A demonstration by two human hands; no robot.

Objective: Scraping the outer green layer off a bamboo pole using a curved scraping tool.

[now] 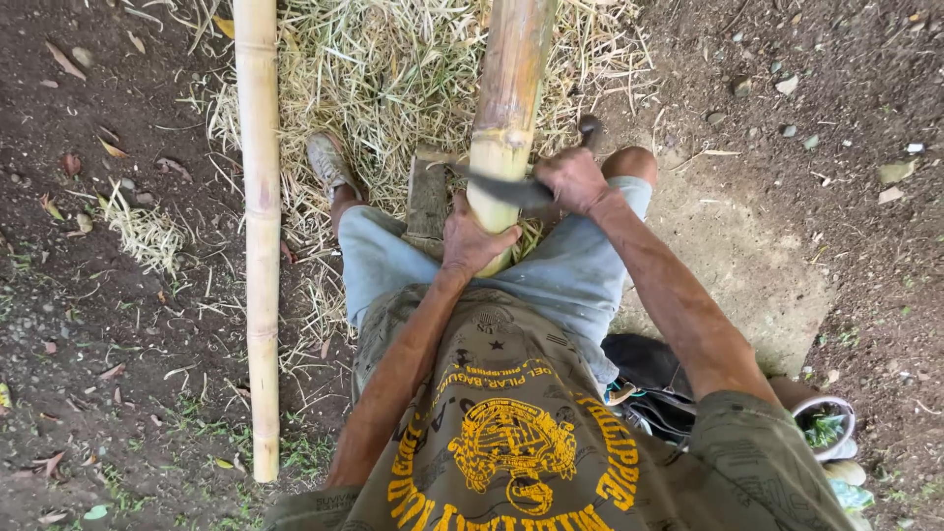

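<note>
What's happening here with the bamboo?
A seated person steadies a thick bamboo pole between the knees. The left hand has a grip on its near end, and the right hand presses a dark blade across it. A second, longer bamboo pole lies on the dirt to the left, and pale shavings cover the ground ahead.

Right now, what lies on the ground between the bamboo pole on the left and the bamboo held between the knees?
In the head view, pale dry shavings and the person's shoe lie between the lying pole and the held bamboo.
</note>
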